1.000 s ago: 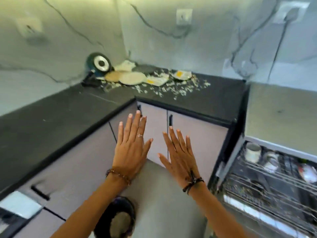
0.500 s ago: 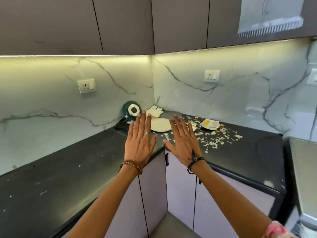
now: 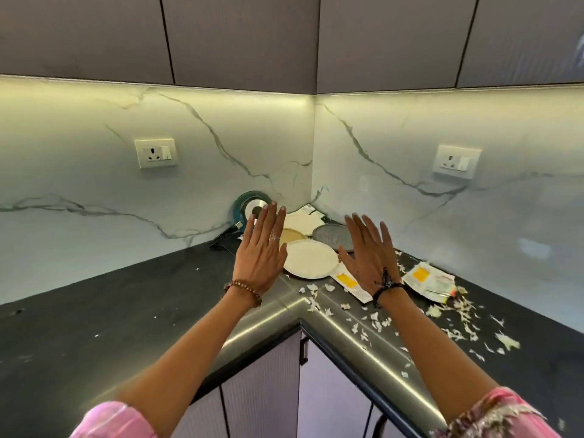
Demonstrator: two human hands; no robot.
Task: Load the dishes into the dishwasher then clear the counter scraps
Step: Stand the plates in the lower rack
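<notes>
Both hands have come nearer the corner pile than half a second ago, and the view now sits closer over the dark counter (image 3: 94, 327). Left hand (image 3: 260, 251) and right hand (image 3: 369, 257) hover above the counter, backs up, fingers straight and spread, holding nothing.

Between them lies a white plate (image 3: 311, 259), flat on the counter, its face bare. Just behind it sits a tan plate (image 3: 292, 236), partly hidden by the left fingers, and a grey plate (image 3: 331, 235) beside that; whether these hold anything cannot be told. A teal pan (image 3: 249, 205) leans upright against the marble wall in the corner, its base facing out and its handle pointing down to the counter. White paper wrappers (image 3: 303, 221) lie behind the plates.

Right of the right hand, an open packet (image 3: 429, 279) with a yellow patch rests on the counter, and another packet (image 3: 347, 281) lies under the wrist. Pale scraps (image 3: 458, 330) are scattered along the counter to the right, well apart from the plates.
</notes>
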